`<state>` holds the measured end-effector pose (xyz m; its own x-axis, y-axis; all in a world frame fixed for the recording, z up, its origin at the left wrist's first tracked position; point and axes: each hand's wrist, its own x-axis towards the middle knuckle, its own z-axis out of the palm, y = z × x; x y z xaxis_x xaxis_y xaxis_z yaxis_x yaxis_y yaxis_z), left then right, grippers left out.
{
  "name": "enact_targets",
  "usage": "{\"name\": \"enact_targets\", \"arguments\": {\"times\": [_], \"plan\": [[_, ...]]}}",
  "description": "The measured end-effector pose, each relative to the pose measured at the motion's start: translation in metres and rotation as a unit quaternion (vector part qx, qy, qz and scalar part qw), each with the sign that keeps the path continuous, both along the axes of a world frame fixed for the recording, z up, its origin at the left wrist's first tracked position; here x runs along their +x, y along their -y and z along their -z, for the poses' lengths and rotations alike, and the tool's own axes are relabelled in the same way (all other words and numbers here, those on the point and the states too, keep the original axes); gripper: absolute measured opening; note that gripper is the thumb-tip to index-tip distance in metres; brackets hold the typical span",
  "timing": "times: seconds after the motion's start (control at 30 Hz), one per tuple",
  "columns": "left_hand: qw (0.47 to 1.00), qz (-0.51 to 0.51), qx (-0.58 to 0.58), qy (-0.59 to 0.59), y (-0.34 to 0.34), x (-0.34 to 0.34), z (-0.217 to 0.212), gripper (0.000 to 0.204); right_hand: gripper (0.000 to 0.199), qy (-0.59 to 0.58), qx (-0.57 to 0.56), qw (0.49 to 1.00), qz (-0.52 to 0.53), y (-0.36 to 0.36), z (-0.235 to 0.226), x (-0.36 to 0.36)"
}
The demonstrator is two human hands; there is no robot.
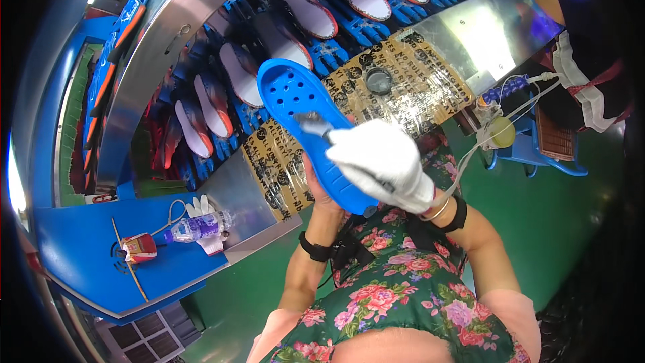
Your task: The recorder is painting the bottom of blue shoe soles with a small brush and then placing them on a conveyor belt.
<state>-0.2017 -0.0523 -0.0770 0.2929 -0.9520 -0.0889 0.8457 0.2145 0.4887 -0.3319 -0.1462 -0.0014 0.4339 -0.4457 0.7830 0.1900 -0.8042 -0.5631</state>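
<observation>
A blue shoe sole with a raised rim and several round holes near its toe is held up before me, tilted with the toe to the far left. My bare left hand grips it from beneath; most of those fingers are hidden behind the sole. In a white glove, my right hand is closed around a brush, whose bristles rest on the inside of the sole, below the holes. Beyond the sole, a small round dark dish stands on the tape-covered cardboard along the ledge.
Past the ledge, shoe uppers with pale soles stand in rows on blue holders. On the blue table at left lie a plastic bottle, a red carton and a white glove. Another person is at the far right, near a blue stool.
</observation>
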Motion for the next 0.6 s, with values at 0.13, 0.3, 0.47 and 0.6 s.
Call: {"name": "enact_targets", "arguments": {"times": [0.13,0.3,0.47,0.6], "plan": [[0.999,-0.007,-0.032,-0.011,0.006,0.005,0.008,0.096,0.020,0.017,0.123,0.989,-0.080,-0.010,0.001,-0.002],[0.996,-0.073,-0.004,0.042,0.017,0.005,-0.012,0.098,0.024,0.023,0.069,0.997,-0.021,0.001,0.009,-0.003],[0.984,0.036,-0.125,-0.125,0.022,0.017,-0.006,0.103,0.025,-0.004,0.072,0.990,-0.125,-0.014,0.010,-0.006],[0.989,-0.005,-0.101,-0.110,0.026,0.021,-0.010,0.102,0.023,0.000,0.062,0.996,-0.059,-0.002,0.014,-0.005]]}}
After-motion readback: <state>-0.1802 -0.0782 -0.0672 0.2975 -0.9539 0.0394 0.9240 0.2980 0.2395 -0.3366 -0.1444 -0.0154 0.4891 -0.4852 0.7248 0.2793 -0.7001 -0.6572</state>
